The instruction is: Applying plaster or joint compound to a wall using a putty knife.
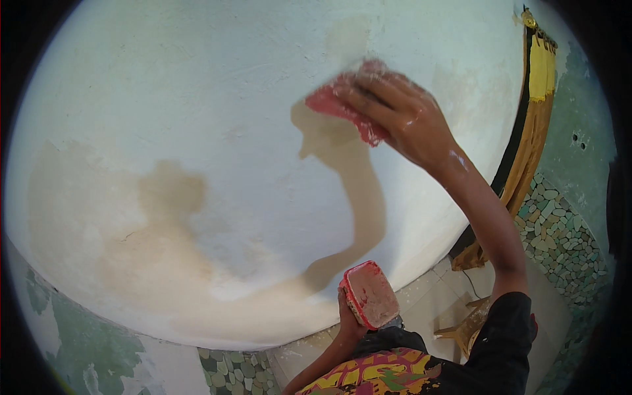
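Note:
In the upper middle of the head view, my right hand (405, 118) grips a blurred, pinkish-red flat piece (326, 99), perhaps a pad or scraper, at or just over the white wall (237, 99); contact is hard to tell. Pale smears mark my fingers and wrist. My left hand (349, 315), low in the middle, holds a red-rimmed plastic tub (370, 293) with a pale, pasty layer showing inside, red smears round its edge. My arm's shadow falls across the wall, which has patchy off-white areas.
At right stand tall wooden boards (520, 171) with yellow cloth (542, 69) beside green plaster (579, 125) and pebble cladding (559, 243). A small wooden stool (454, 332) and a cable sit on the tiled floor (428, 296). Green patched plaster (85, 342) shows at lower left.

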Demonstrator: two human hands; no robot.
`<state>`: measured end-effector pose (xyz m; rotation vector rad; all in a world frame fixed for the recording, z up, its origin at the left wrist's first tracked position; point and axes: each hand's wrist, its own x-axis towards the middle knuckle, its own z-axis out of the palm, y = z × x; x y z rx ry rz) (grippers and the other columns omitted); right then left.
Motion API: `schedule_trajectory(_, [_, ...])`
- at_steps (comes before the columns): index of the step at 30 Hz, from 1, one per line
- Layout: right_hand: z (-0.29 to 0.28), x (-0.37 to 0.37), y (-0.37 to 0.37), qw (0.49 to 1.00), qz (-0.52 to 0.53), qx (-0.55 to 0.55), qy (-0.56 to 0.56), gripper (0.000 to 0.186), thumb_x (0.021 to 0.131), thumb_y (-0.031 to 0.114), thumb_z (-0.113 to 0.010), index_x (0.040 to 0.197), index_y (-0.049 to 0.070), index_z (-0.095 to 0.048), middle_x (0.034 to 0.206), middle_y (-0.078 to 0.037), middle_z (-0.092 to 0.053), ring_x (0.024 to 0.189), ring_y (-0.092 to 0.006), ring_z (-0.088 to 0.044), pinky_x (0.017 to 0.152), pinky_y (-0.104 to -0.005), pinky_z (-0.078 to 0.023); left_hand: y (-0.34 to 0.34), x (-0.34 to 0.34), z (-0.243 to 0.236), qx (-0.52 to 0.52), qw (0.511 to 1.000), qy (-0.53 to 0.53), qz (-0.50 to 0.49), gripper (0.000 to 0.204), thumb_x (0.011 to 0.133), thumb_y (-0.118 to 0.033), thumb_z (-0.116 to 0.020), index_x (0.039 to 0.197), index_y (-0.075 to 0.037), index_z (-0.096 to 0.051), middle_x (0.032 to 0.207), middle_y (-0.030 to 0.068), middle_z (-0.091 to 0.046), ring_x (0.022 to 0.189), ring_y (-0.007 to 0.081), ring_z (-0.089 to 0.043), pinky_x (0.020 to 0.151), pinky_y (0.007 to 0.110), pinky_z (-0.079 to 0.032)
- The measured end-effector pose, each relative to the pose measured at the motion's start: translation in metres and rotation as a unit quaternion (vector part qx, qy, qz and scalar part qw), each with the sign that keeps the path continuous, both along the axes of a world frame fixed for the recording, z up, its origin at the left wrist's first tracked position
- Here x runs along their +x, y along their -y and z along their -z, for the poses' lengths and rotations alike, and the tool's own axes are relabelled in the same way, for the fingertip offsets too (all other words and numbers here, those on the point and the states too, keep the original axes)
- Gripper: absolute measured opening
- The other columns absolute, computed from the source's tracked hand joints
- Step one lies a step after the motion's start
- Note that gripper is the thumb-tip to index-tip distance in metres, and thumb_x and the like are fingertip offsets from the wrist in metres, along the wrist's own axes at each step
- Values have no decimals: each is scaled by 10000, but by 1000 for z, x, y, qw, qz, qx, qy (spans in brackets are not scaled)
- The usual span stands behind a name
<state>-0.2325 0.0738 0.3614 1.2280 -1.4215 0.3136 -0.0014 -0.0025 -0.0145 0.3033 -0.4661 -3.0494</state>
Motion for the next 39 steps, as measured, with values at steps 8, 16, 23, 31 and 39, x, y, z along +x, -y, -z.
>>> schedule_trajectory(8, [-6, -17, 43, 991, -94, -94, -3, 492, 795, 58, -775, 1278, 144, -747, 1246, -80, -717, 1142, -297, -704, 979, -399, -592, 2, -2, 18, -29, 999, 29, -8, 858, 985, -792, -381, 1599, -194, -416, 1558, 109, -526, 1406, 356, -524, 1166, 590, -419])
schedule_trajectory(16, [-6, 7, 15, 985, -93, -143, -29, 441, 818, 73, -740, 1251, 156, -741, 1163, -73, -722, 1058, -293, -718, 902, -385, -614, 3, -3, 11, 23, 999, -31, 11, 819, 1024, -754, -338, 1595, -171, -415, 1576, 114, -511, 1418, 351, -523, 1176, 576, -426])
schedule_trajectory(23, [-15, 33, 29, 990, -14, -105, 99, 405, 765, 6, -715, 1131, 172, -758, 968, -25, -724, 897, -262, -719, 694, -381, -588, 1, -7, 11, -19, 999, 8, -35, 852, 969, -787, -437, 1589, -202, -435, 1539, 95, -548, 1380, 339, -550, 1156, 578, -436])
schedule_trajectory(31, [-61, 11, 8, 979, 30, -155, 133, 511, 794, -94, -669, 1196, 201, -783, 1073, -34, -773, 929, -275, -738, 745, -378, -603, 0, -8, 4, 0, 1000, 1, 5, 836, 975, -778, -433, 1582, -203, -443, 1535, 93, -552, 1378, 339, -555, 1153, 580, -441])
schedule_trajectory(39, [0, 39, 16, 996, -9, 9, 93, 322, 807, 67, -737, 1118, 152, -757, 1006, -40, -730, 985, -253, -718, 814, -375, -597, 4, -4, 1, 62, 996, -51, 32, 810, 996, -755, -418, 1587, -202, -433, 1542, 96, -546, 1391, 339, -545, 1162, 578, -434])
